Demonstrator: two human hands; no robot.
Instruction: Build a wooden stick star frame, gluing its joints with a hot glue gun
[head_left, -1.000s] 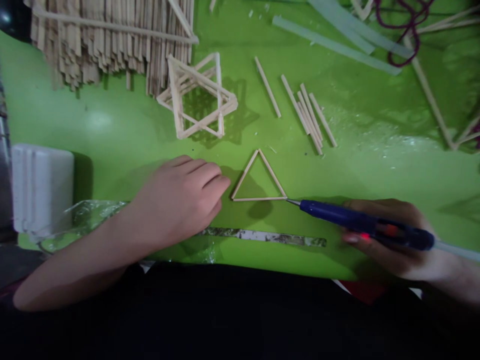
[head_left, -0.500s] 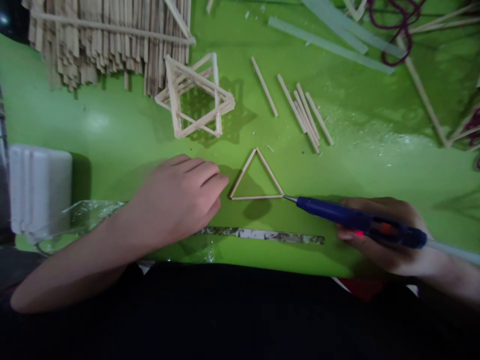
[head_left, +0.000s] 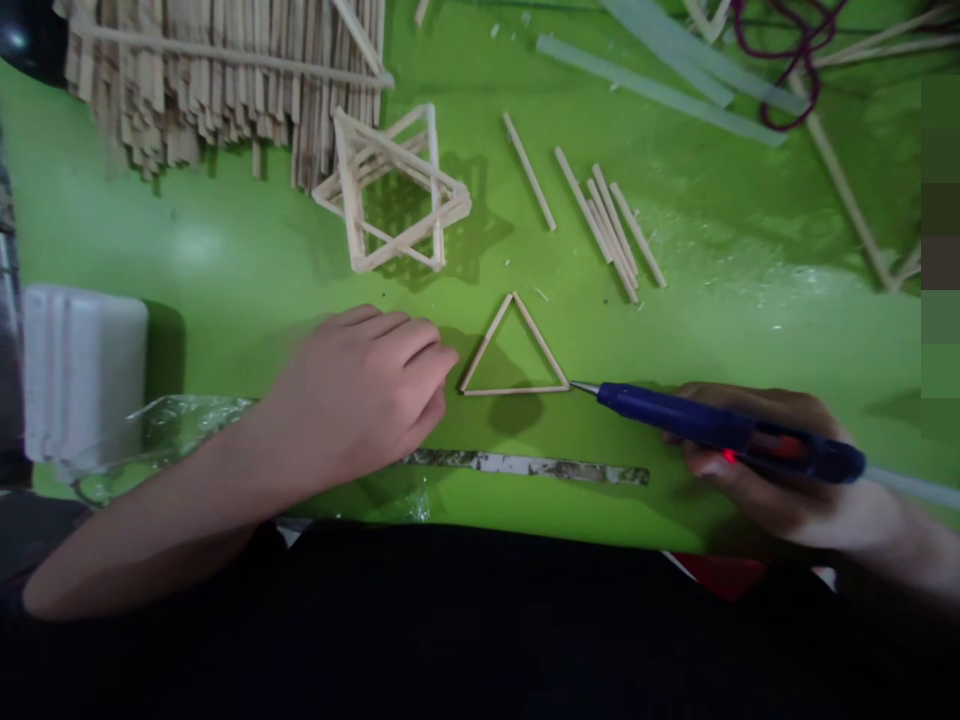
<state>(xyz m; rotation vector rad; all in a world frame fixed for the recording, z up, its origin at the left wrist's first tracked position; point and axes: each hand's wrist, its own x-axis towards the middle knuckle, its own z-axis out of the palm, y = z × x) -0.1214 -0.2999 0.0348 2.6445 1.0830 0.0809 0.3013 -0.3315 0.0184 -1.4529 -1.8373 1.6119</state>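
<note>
Three thin wooden sticks form a triangle point(head_left: 517, 391) flat on the green table. My right hand point(head_left: 795, 515) is closed around a blue hot glue gun point(head_left: 675, 416), whose metal tip is at the triangle's right corner. A red light glows on the gun, and a pale glue stick comes out of its back end. Just left of the triangle's left corner rests my left hand point(head_left: 367, 385), its fingers curled inward; anything inside them is hidden. Below the triangle lies a flat, stained metal strip point(head_left: 525, 465), partly behind my left hand.
A star-shaped stick frame point(head_left: 397, 245) stands behind my left hand, near a large stack of sticks point(head_left: 187, 100). Several short sticks point(head_left: 615, 230) lie beyond the triangle. Translucent glue sticks point(head_left: 660, 90) and purple cord point(head_left: 799, 45) are at the back right. A white box point(head_left: 86, 375) sits at left.
The glue gun's tip has drawn slightly away from the triangle's right corner, and my right hand has shifted a little to the right. My left hand stays nearly in place.
</note>
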